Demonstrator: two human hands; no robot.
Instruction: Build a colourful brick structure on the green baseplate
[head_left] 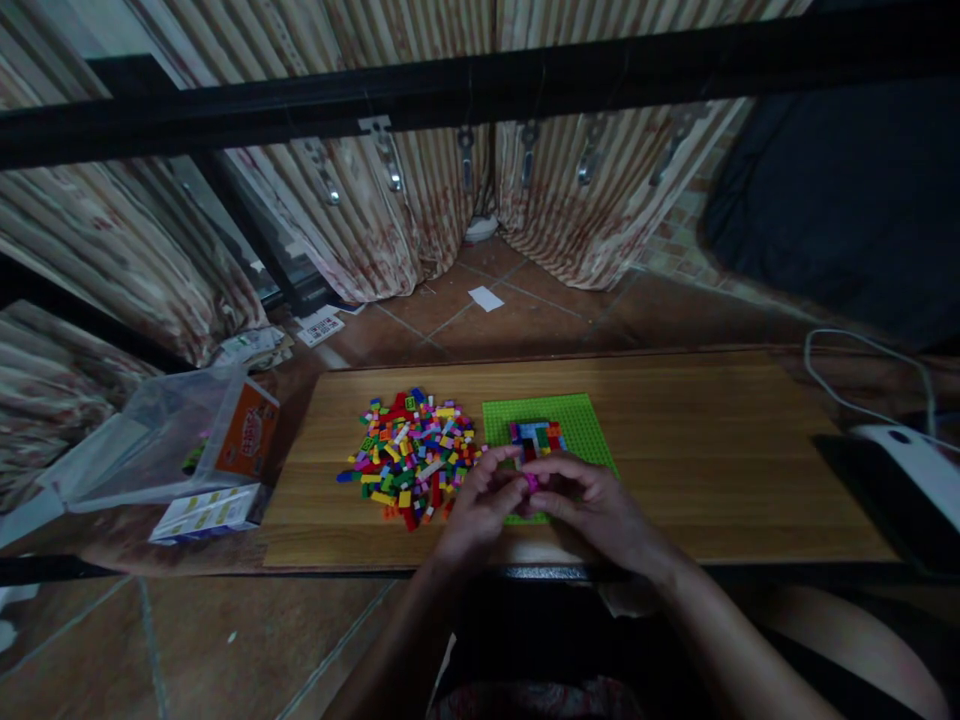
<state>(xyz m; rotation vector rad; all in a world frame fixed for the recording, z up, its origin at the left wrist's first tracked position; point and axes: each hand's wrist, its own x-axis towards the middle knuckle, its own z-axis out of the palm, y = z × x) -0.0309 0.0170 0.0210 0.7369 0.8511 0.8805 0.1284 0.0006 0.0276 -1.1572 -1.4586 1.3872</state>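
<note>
Brick [532, 483], pink, was pinched between the fingers [511, 493] of left hand [477, 510] and right hand [592, 500], above the green baseplate [585, 420]. The orange label [249, 432] on the tub [142, 462] and the box [206, 514] beside it were too blurred to read.

A small magenta piece [531, 483] is held between the fingers of the left hand [480, 505] and right hand [596, 502], above the near part of a green studded baseplate [589, 425]. Multicoloured bricks [534, 432] are assembled on the baseplate, partly hidden by the hands. A loose brick pile [412, 455] lies left of it on the wooden table [697, 450]. Beyond the table's left end: one clear plastic bin [161, 435], orange label [249, 430], with a carton [210, 513] just in front. Striped curtains [397, 225] hang behind.
</note>
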